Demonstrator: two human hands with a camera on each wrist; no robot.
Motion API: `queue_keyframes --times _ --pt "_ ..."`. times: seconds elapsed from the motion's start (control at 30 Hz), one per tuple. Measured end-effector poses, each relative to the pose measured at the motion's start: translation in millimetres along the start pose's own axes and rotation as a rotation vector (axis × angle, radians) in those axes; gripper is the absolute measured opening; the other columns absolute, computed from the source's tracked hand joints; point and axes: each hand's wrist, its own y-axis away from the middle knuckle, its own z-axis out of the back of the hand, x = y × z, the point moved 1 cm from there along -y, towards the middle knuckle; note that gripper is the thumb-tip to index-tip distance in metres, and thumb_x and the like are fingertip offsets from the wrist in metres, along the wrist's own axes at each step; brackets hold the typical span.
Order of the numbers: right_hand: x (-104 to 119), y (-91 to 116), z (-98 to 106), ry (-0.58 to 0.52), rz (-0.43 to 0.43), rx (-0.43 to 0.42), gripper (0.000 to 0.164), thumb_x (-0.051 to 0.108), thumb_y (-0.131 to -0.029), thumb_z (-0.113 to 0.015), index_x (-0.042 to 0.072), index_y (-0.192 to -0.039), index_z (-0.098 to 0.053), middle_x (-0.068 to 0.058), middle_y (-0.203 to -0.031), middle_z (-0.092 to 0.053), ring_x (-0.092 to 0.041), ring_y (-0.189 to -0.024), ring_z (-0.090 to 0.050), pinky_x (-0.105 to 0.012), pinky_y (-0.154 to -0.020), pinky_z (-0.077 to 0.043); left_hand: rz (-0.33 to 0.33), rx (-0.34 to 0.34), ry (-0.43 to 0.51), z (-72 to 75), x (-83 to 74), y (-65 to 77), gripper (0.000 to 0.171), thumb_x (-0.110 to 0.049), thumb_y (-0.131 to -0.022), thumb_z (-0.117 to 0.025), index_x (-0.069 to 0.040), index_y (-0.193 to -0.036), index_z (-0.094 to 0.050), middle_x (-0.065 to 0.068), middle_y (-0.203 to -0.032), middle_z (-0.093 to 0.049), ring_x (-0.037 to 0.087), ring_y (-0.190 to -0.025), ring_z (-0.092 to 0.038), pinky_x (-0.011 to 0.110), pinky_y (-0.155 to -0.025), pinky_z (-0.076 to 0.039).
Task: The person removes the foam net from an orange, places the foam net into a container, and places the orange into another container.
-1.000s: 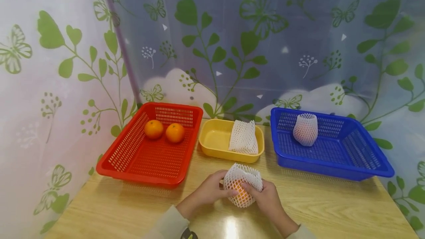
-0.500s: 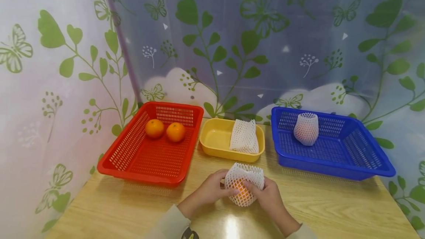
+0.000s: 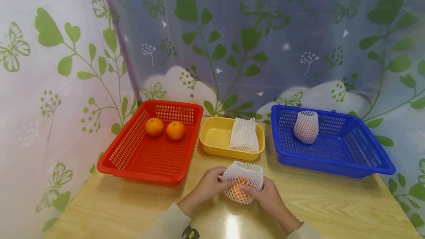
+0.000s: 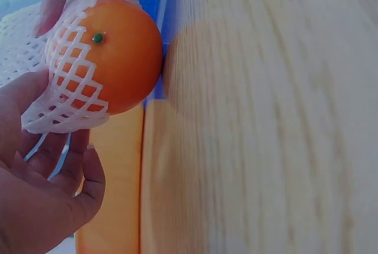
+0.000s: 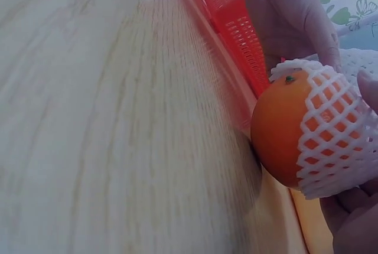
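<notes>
Both hands hold an orange (image 5: 280,130) partly inside a white foam net sleeve (image 3: 250,172), low over the table in front of the yellow tray. My left hand (image 3: 209,185) grips its left side, thumb on the near face. From the right, my right hand (image 3: 270,198) holds the sleeve and fruit, its thumb also laid on the mesh. The wrist views show the orange's bare end, with a green stem nub, sticking out of the sleeve. Toward the tray the sleeve's other end stands up loose. Some fingers are hidden behind the sleeve.
At the left, a red basket (image 3: 149,178) contains two oranges (image 3: 165,129). The yellow tray (image 3: 212,153) at the back middle holds flat white foam nets (image 3: 244,135). In the blue basket (image 3: 318,164) at the right stands a netted fruit (image 3: 306,127). A patterned curtain hangs behind.
The hands keep their hold on the netted orange, with only slight shifts of the thumbs and sleeve. The whole head view has moved slightly; baskets and tray stay put.
</notes>
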Motion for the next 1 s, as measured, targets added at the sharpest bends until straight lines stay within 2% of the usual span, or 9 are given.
queue_keyframes --times 0.13,0.33,0.43,0.63,0.8,1.0 --pt "-0.7 0.9 -1.1 -0.019 0.004 0.02 0.033 0.01 -0.083 -0.076 -0.004 -0.11 -0.064 -0.013 -0.099 -0.071 -0.013 -0.085 -0.067 -0.027 -0.075 -0.056 0.024 0.014 0.007 0.7 -0.2 0.6 0.024 -0.02 -0.086 -0.075 -0.007 -0.105 -0.071 0.002 -0.102 -0.068 0.013 -0.092 -0.061 0.022 -0.073 -0.053" --pt "-0.7 0.1 -2.5 -0.011 0.003 0.007 0.032 0.011 -0.082 -0.078 -0.004 -0.108 -0.066 -0.011 -0.096 -0.072 -0.013 -0.083 -0.068 -0.027 -0.074 -0.056 0.017 0.043 0.014 1.8 0.0 0.2 0.034 -0.024 -0.087 -0.075 -0.006 -0.115 -0.068 0.008 -0.114 -0.065 0.02 -0.103 -0.059 0.022 -0.075 -0.053" --pt "0.1 -0.5 -2.4 -0.003 -0.001 -0.006 0.032 0.013 -0.082 -0.078 -0.003 -0.107 -0.067 -0.011 -0.096 -0.072 -0.013 -0.083 -0.068 -0.027 -0.074 -0.056 0.005 0.08 0.033 1.8 0.6 0.4 0.04 -0.025 -0.086 -0.075 -0.007 -0.12 -0.065 0.01 -0.12 -0.062 0.021 -0.108 -0.058 0.023 -0.077 -0.053" --pt "1.5 -1.2 -2.1 0.0 -0.012 -0.046 0.028 0.013 -0.082 -0.078 -0.003 -0.102 -0.07 -0.01 -0.091 -0.073 -0.011 -0.079 -0.068 -0.026 -0.071 -0.056 0.027 0.143 0.04 0.7 1.5 2.8 0.05 -0.027 -0.083 -0.078 -0.011 -0.127 -0.06 0.009 -0.127 -0.059 0.019 -0.111 -0.054 0.025 -0.081 -0.051" --pt "1.0 -3.0 -2.0 -0.006 -0.037 -0.093 0.021 0.012 -0.081 -0.078 -0.003 -0.094 -0.073 -0.011 -0.085 -0.073 -0.011 -0.073 -0.067 -0.026 -0.065 -0.056 0.02 0.153 0.027 0.0 1.1 2.7 0.054 -0.026 -0.082 -0.079 -0.012 -0.13 -0.059 0.008 -0.129 -0.058 0.021 -0.116 -0.053 0.028 -0.087 -0.05" --pt "0.2 -4.6 -1.7 0.013 -0.036 -0.106 0.02 0.012 -0.081 -0.078 -0.002 -0.095 -0.073 -0.011 -0.086 -0.073 -0.011 -0.074 -0.066 -0.025 -0.066 -0.055 0.016 0.158 0.03 -0.6 0.1 1.8 0.055 -0.026 -0.082 -0.079 -0.013 -0.131 -0.058 0.007 -0.131 -0.058 0.022 -0.121 -0.052 0.029 -0.091 -0.048"
